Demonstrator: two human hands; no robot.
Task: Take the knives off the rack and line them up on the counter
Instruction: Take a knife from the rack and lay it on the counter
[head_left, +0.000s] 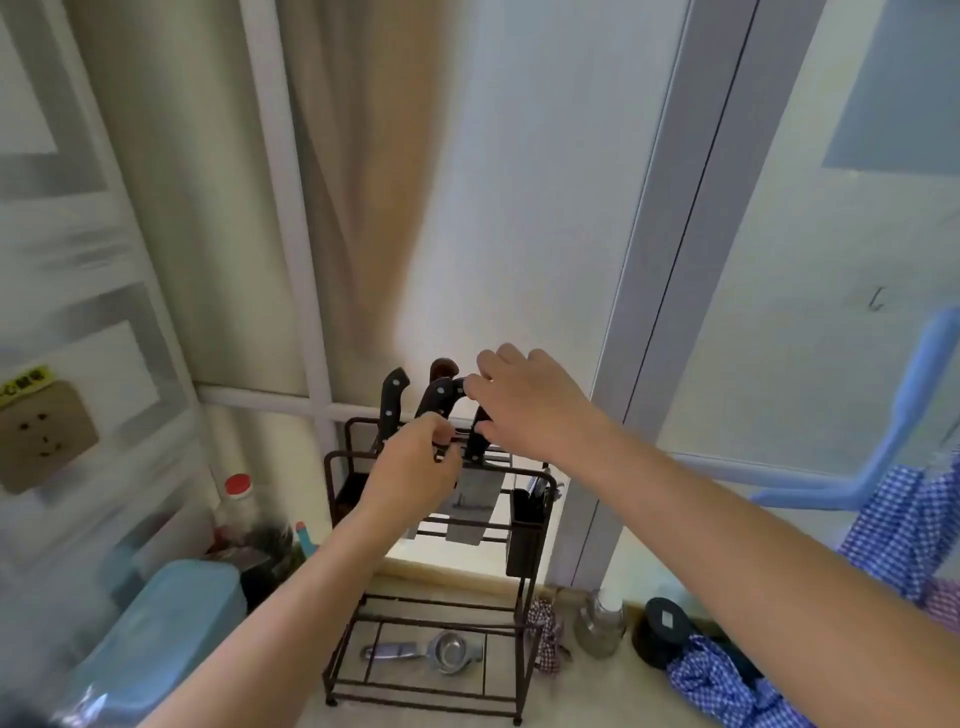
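Blue tub (156, 639) near left, blurred, cut by frame | left hand (415, 467) closed on rack (441, 571) top rail, fingertips hidden | right hand (524, 400) narrowly spread, touching knife handles (441, 395); grip unclear | cleaver blade (472, 509) hangs in rack, others hidden | strainer (441, 652) on bottom shelf | counter (597, 696) partly covered by checked cloth (727, 691)

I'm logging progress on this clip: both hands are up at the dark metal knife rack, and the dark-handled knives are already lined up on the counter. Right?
Not quite. In the head view the dark-handled knives stand in the dark metal knife rack; both hands, left hand and right hand, are at their handles.
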